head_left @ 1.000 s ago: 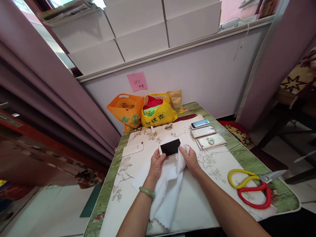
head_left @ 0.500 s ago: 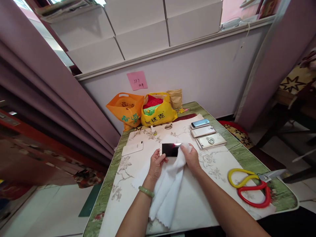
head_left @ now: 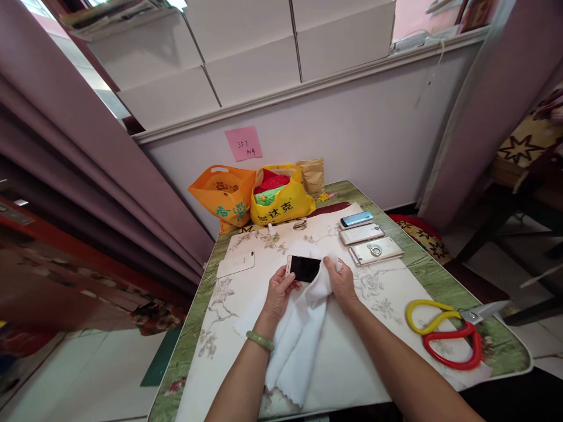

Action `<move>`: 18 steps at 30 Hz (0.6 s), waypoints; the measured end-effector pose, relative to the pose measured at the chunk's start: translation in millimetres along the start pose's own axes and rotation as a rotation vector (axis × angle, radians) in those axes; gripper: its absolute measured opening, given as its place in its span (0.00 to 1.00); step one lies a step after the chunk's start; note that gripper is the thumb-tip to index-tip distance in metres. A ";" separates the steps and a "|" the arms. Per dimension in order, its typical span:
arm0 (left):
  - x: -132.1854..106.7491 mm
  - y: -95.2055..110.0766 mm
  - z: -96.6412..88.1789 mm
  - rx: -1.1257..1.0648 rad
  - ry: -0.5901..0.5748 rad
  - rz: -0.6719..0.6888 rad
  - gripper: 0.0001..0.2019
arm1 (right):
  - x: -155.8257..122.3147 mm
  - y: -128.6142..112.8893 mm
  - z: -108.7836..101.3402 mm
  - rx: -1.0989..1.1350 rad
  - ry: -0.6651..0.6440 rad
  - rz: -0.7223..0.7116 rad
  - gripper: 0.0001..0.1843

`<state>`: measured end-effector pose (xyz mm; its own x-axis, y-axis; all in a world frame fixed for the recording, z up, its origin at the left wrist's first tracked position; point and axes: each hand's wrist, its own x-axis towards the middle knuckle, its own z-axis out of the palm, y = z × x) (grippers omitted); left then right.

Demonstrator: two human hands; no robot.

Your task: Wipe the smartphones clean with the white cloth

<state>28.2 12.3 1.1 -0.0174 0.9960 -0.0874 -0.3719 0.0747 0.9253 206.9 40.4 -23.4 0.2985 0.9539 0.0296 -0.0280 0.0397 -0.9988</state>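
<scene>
My left hand (head_left: 278, 292) grips the left end of a white phone (head_left: 302, 268) with a dark screen, held just above the table. My right hand (head_left: 341, 282) presses a bunched part of a white cloth (head_left: 299, 337) against the phone's right end. The rest of the cloth hangs down over the table between my forearms. A green bangle (head_left: 260, 340) sits on my left wrist.
Another white phone (head_left: 236, 264) lies face down to the left. Three phones (head_left: 368, 236) lie in a row at the right. Yellow and red scissors (head_left: 444, 334) rest near the right edge. Orange (head_left: 222, 198) and yellow (head_left: 281, 199) bags stand at the back.
The phone has tilted and shifted slightly in my hands. The cloth under my right hand has slid further left over the screen, covering more of it than a second ago.
</scene>
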 end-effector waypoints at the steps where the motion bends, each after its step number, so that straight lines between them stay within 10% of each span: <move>1: -0.3 -0.3 0.3 0.009 -0.004 -0.008 0.18 | 0.2 0.8 0.3 0.002 0.010 0.004 0.29; 18: -2.9 2.0 3.3 0.006 -0.001 -0.058 0.22 | -2.9 -2.0 -0.1 0.016 -0.064 -0.006 0.27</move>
<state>30.6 9.7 4.5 0.0055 0.9900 -0.1406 -0.3662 0.1328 0.9210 206.2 37.6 -21.5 0.2369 0.9708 0.0382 -0.0419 0.0495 -0.9979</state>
